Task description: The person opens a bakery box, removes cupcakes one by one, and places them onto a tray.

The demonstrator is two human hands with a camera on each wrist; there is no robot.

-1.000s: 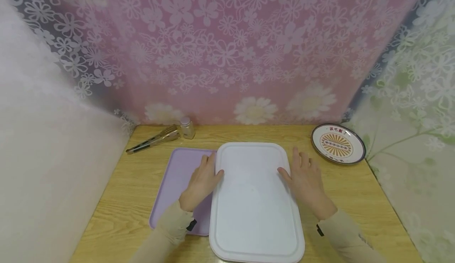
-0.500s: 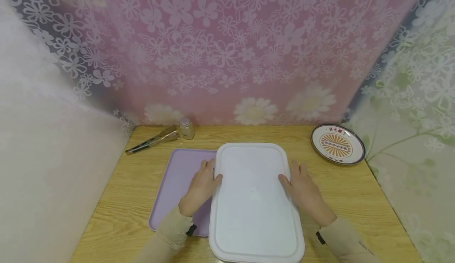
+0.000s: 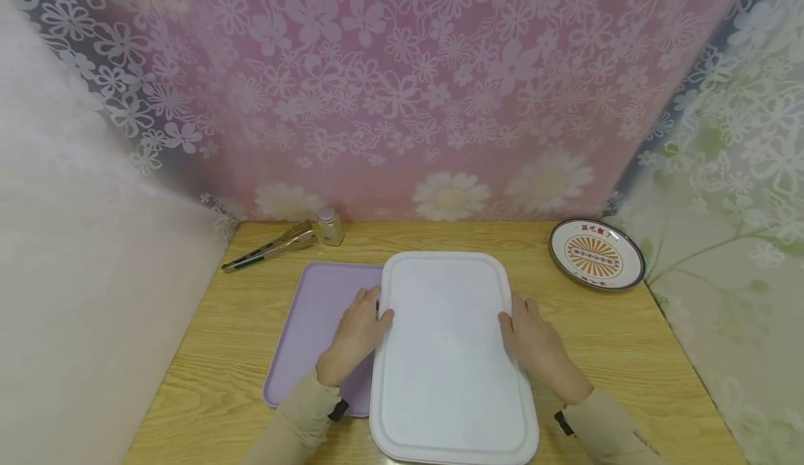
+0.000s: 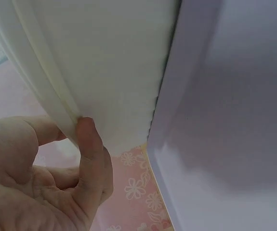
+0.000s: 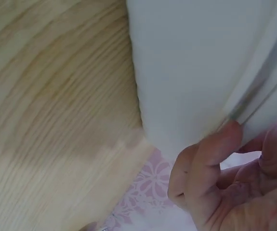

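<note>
A large white lidded box (image 5: 191,62) stands in front of me, its lid (image 3: 449,353) facing up with rounded corners and a raised rim. My left hand (image 3: 358,332) pinches the lid's left edge, thumb on top; in the left wrist view the curled fingers (image 4: 90,139) hook under the rim. On the opposite edge my right hand (image 3: 540,346) grips the lid the same way, its fingers (image 5: 220,144) tucked beneath the rim in the right wrist view. The lid appears seated on the box. What lies inside is hidden.
Left of the box lies a purple tray (image 3: 314,311), just beneath my left forearm. Metal tongs (image 3: 273,247) and a small capped jar (image 3: 331,227) are at the back left. A patterned plate (image 3: 597,255) sits at the back right of the wooden table (image 3: 201,353), near the wall.
Both hands have come slightly nearer to me along the lid's sides. The right hand's spread fingers have closed in around the rim, and the left fingers have curled under it. The box stays put.
</note>
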